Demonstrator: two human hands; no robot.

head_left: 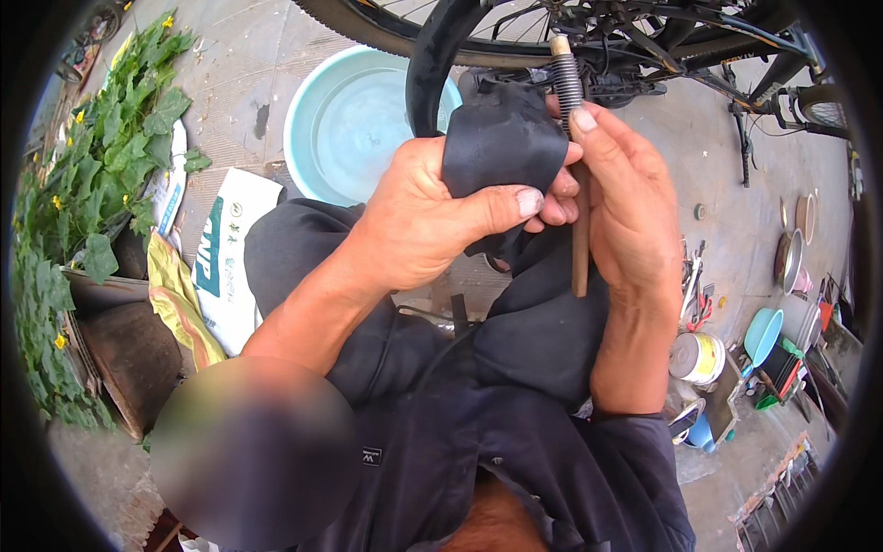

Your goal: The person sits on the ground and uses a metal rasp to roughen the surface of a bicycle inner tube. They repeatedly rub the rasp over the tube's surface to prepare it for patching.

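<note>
A black rubber inner tube (506,138) is stretched flat and wide in front of me, above my knees. My left hand (423,207) is closed on it, the thumb pressed along its near edge. A rounded loop of black tube (432,69) rises behind it toward the bicycle wheel. My right hand (635,189) grips a thin brown rod with a ribbed metal sleeve (570,85) near its upper end. The rod stands almost upright, close against the right side of the inner tube. Some fingertips behind the tube and rod are hidden.
A bicycle (681,66) lies across the far side. Beyond my left knee stands a light-blue basin (296,124) of water. Leafy plants (106,175) and a white sack (237,221) are at left. Hand tools (696,285), a white bucket (696,359) and bowls lie at right.
</note>
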